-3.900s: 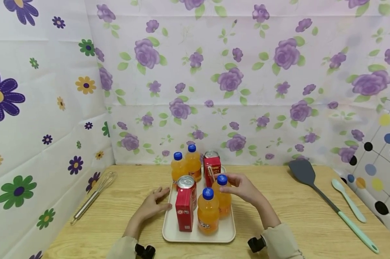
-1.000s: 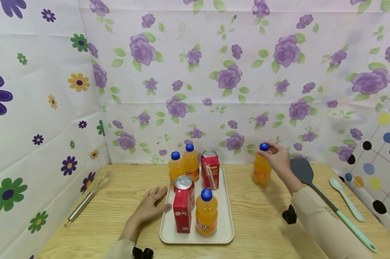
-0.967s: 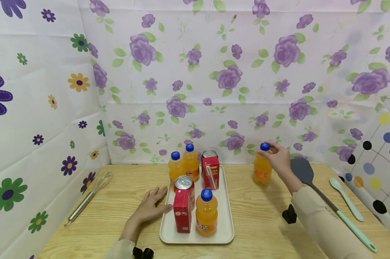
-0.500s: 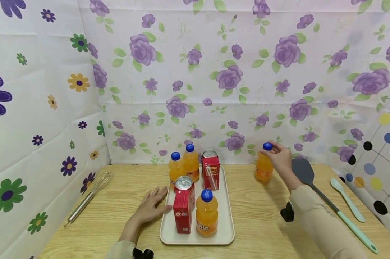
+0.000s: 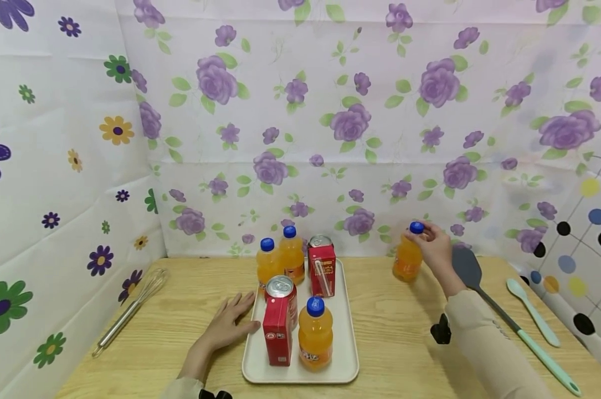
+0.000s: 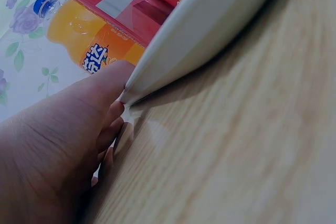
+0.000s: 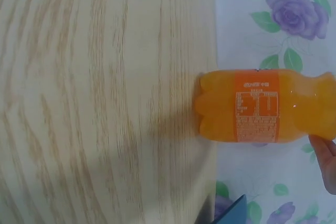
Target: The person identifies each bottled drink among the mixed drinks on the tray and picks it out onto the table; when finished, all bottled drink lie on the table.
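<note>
Right hand (image 5: 436, 248) is gripping one blue-capped, orange-filled plastic bottle (image 5: 407, 259) right of the cream rectangular tray (image 5: 342, 332) — left hand (image 5: 227, 326) resting straight-fingered against its rim (image 5: 246, 354) — while three matching bottles (image 5: 315, 339), two red metal cans (image 5: 281, 286) and two red cartons (image 5: 278, 335) are still standing aboard.

The bottles (image 5: 407, 261) look glossy plastic, the whisk (image 5: 129, 313) shiny metal — the table (image 5: 390, 338) grained wood.

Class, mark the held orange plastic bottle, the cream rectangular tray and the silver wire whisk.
Held orange plastic bottle (image 7: 257, 106), right wrist view: label.
Cream rectangular tray (image 5: 338, 313), head view: bare floor.
Silver wire whisk (image 5: 126, 317), head view: handle.
</note>
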Motion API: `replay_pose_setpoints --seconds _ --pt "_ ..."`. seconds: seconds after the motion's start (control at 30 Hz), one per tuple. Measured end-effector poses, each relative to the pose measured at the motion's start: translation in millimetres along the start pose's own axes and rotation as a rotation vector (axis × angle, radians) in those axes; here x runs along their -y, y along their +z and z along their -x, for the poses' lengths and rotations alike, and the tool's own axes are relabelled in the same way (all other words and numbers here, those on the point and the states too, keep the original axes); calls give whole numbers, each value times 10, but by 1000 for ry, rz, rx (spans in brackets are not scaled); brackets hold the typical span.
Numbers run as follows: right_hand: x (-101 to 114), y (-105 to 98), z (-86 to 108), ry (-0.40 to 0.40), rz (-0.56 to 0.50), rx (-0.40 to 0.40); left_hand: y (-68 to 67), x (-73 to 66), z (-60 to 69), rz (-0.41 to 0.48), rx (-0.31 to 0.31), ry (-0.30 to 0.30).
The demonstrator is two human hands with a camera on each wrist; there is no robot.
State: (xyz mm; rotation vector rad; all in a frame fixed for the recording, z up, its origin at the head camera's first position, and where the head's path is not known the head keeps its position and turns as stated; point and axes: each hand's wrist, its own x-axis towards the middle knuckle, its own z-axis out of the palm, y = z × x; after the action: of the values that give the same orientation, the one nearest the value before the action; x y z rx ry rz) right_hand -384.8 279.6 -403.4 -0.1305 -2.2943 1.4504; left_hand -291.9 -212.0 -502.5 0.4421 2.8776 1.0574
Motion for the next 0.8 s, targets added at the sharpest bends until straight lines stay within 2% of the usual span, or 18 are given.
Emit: replay_pose_setpoints --seconds 0.17,0.37,0.8 --pt "-6 -30 17 -29 26 58 -2 17 24 6 -4 1" --pt "3 -56 -3 -39 2 109 -10 17 34 9 -6 6" --pt "83 -111 -10 5 9 190 -23 4 24 11 -6 6"
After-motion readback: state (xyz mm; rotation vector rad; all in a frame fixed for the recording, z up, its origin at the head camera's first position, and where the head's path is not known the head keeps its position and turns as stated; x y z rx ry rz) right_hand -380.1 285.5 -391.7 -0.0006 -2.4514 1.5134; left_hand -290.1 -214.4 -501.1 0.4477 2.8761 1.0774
